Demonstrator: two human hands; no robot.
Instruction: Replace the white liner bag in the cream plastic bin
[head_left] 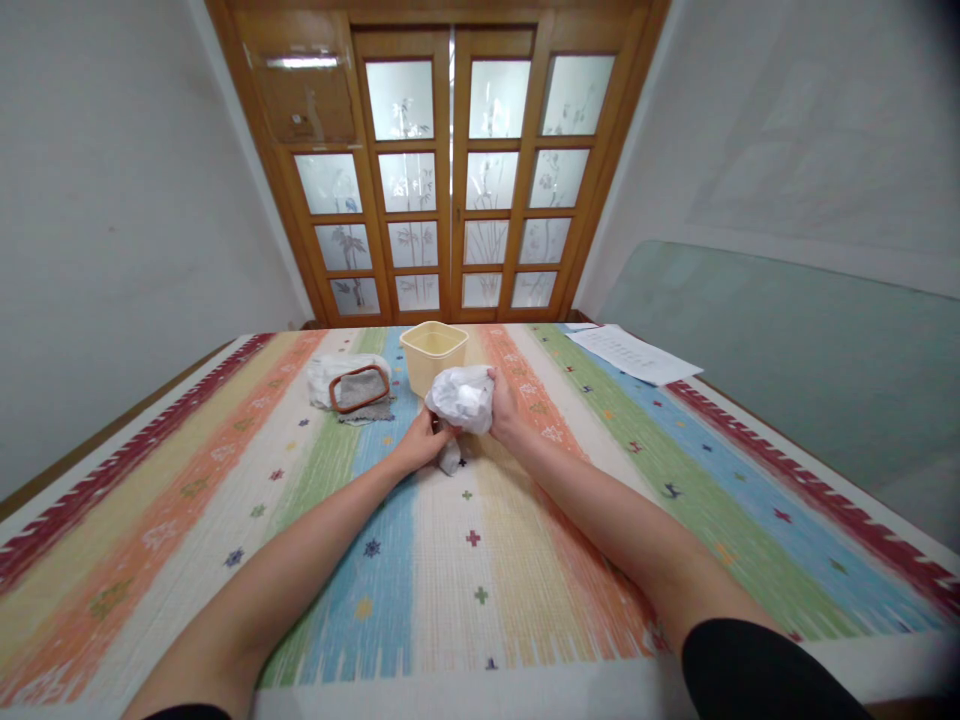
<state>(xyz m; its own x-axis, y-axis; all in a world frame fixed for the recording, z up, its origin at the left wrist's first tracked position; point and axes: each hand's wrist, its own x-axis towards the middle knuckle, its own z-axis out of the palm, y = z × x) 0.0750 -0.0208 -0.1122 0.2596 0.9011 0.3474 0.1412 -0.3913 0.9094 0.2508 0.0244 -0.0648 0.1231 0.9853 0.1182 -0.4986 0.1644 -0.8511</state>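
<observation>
A crumpled white plastic bag (461,398) is held up between both hands, just in front of a pale yellow square container (433,358). From the right side, my right hand (502,403) grips the bag with its fingers wrapped round it. My left hand (425,440) is closed on the bag's lower left part, and a loose end hangs below it. What fills the bag cannot be made out. The container stands upright with its top open.
Left of the container, a brown oval-cornered frame (360,389) lies on a grey cloth (373,410) beside a white bundle (330,372). Printed paper sheets (634,355) lie at the back right of the striped tablecloth (450,560). Wood-and-glass doors (450,170) stand behind.
</observation>
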